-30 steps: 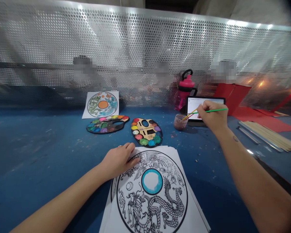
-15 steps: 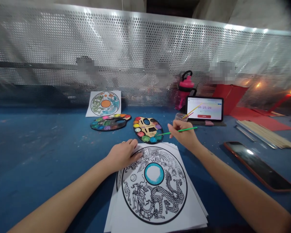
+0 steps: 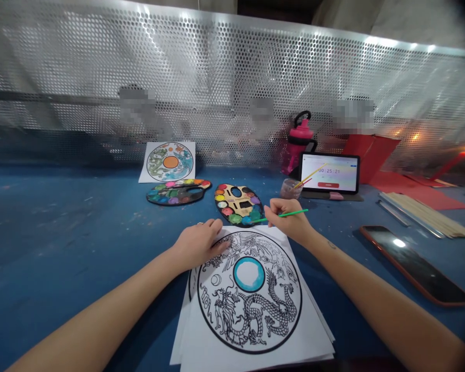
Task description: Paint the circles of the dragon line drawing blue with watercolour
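My left hand [image 3: 199, 244] lies on the upper left of a stack of sheets [image 3: 256, 330], fingers loosely curled and pressing on the top sheet, which shows a round black-line dragon drawing with a blue-ringed white disc [image 3: 249, 274] in its middle. My right hand [image 3: 290, 221] pinches a thin green paintbrush [image 3: 290, 213]. The brush tip touches the near edge of a tan paint palette [image 3: 238, 205] just beyond the sheet.
A second, dark palette [image 3: 178, 191] and a coloured sample picture [image 3: 169, 161] lie further back. A small cup with brushes [image 3: 290, 188], a tablet showing a timer [image 3: 329, 173], a pink bottle [image 3: 298, 139], a phone [image 3: 414, 266], wooden sticks [image 3: 426, 214] and red paper sit at right. Perforated metal screen behind.
My right hand came back from the cup near the tablet to the tan palette with the green brush. The left hand stayed on the sheet.
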Tool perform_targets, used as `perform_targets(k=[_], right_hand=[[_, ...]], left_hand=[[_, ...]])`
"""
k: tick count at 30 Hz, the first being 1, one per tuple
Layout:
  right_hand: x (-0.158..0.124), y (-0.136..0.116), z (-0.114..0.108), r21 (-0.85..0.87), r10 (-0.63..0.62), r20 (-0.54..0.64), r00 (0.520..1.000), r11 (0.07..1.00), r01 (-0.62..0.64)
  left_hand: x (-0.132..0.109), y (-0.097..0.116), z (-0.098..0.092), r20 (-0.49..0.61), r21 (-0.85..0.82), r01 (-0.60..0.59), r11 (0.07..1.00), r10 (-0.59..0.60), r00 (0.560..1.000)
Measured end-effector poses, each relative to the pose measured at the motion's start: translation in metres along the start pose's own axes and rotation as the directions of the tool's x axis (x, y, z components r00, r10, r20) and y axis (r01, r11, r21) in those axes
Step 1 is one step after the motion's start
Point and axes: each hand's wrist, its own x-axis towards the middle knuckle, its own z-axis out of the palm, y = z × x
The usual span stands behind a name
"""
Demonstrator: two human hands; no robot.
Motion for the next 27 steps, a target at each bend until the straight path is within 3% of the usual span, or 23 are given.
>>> perform_targets(k=[8,14,27], right_hand=[[0.0049,0.0079,-0.0100,0.002,0.011,-0.066,0.998,1.000,-0.011],[0.0031,0.0033,-0.0081,-0.086,-0.022,-0.030,0.999,0.996,0.020],[0.0021,0.0060,-0.0091,-0.029,0.017,-0.005,1.000,0.999,-0.017]], left_hand=[[-0.0005,-0.0003,-0.0006,0.003,-0.007,-0.001,1.000,0.001,1.000],[-0.0003,-0.0002,-0.0006,0.006,-0.006,0.003,1.000,-0.003,1.000],[-0.0007,0.0002,-0.0006,0.024,-0.009,0.010,1.000,-0.010,1.000]])
